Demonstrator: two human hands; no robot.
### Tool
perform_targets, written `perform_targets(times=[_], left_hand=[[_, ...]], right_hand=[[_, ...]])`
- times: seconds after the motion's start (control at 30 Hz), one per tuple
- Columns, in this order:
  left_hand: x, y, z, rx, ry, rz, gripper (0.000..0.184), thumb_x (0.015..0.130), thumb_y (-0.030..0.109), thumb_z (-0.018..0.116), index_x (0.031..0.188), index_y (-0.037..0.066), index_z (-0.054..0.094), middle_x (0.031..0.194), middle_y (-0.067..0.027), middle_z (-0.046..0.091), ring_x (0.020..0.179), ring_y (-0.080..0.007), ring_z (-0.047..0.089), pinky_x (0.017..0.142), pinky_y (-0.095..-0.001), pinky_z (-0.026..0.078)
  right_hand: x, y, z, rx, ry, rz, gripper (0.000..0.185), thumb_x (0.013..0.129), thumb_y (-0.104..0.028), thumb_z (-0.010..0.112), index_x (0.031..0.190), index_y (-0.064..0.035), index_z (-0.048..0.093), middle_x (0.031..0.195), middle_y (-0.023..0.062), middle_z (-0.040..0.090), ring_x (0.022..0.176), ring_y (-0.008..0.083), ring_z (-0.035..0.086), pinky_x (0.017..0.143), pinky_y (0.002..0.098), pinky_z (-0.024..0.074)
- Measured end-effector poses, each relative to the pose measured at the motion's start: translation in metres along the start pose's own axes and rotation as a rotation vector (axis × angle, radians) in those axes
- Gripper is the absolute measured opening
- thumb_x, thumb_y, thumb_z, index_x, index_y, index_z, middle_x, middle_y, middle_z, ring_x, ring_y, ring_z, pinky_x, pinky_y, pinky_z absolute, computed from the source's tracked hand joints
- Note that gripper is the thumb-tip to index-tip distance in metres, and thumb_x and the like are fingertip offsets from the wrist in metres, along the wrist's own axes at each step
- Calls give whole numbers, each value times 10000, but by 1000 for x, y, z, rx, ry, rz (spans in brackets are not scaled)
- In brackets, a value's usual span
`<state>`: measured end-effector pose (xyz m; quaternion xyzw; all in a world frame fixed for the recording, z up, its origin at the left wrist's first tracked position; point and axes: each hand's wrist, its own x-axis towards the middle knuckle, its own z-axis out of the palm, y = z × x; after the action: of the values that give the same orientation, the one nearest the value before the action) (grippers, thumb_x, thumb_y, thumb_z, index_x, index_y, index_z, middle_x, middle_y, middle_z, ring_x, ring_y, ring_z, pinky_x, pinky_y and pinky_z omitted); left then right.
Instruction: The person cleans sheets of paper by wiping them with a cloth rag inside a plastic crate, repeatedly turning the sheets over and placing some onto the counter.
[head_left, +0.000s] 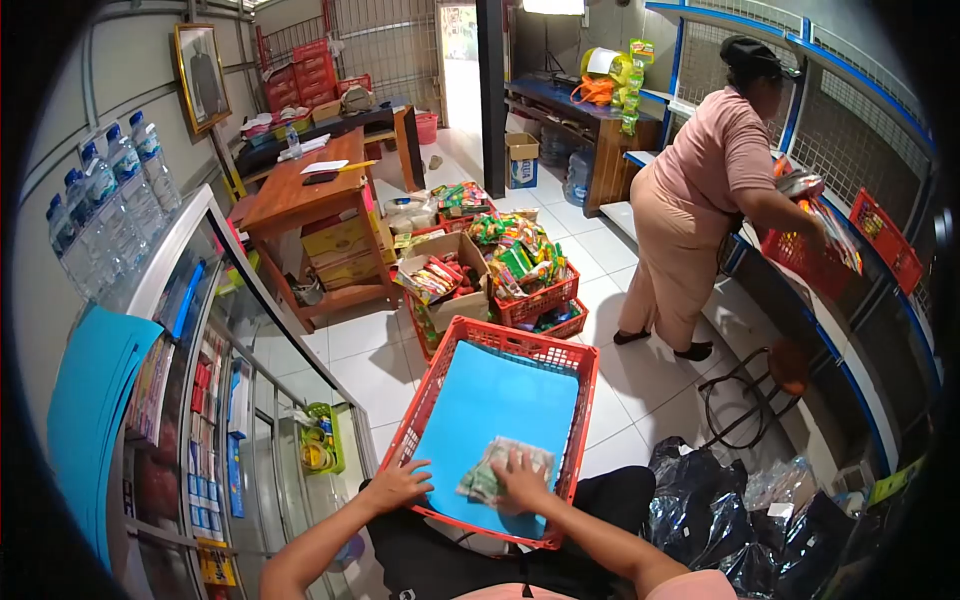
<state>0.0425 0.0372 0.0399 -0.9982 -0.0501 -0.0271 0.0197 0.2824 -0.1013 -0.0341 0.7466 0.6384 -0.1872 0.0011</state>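
A red plastic basket rests across my lap, lined with a light blue sheet. My right hand presses a crumpled grey-green cloth against the sheet, fingers curled over it. At the basket's near left side is my left hand, its fingers stretched out over the rim and the sheet's edge, holding nothing.
Ahead stand red crates of packets and a cardboard box. A co-worker handles packets at the right shelves. Left is a glass cabinet with blue sheets; black plastic bags lie right.
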Motion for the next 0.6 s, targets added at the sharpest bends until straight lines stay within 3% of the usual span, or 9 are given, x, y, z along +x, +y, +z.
perform_targets(times=[0.17, 0.37, 0.5, 0.6], left_hand=[[-6, -12, 18, 61, -89, 149, 154, 770, 180, 509, 911, 156, 566, 954, -26, 544, 1005, -184, 491, 988, -565, 218], [17, 6, 12, 127, 8, 116, 158, 776, 159, 492, 919, 173, 558, 904, -17, 535, 947, -176, 503, 966, -479, 285], [21, 11, 8, 58, -22, 111, 165, 776, 147, 488, 923, 178, 557, 868, -12, 536, 889, -185, 522, 932, -446, 317], [26, 15, 20, 27, -292, 74, 227, 765, 131, 500, 981, 162, 562, 939, -6, 573, 896, -186, 551, 856, -380, 375]], right_hand=[[-17, -11, -6, 28, 77, -93, 699, 700, -373, 625, 1303, -210, 312, 1348, 247, 206, 1129, 480, 313, 769, 575, 397], [24, 22, -15, 131, 245, 158, 548, 684, -215, 608, 1208, -193, 450, 1253, 247, 328, 965, 426, 417, 716, 451, 457], [57, 56, -7, 119, 407, 325, 465, 704, -131, 555, 1162, -179, 488, 1176, 237, 387, 925, 420, 433, 701, 461, 456], [66, 66, -19, 157, 424, 375, 434, 715, -92, 519, 1143, -161, 502, 1126, 217, 425, 914, 419, 445, 703, 461, 455]])
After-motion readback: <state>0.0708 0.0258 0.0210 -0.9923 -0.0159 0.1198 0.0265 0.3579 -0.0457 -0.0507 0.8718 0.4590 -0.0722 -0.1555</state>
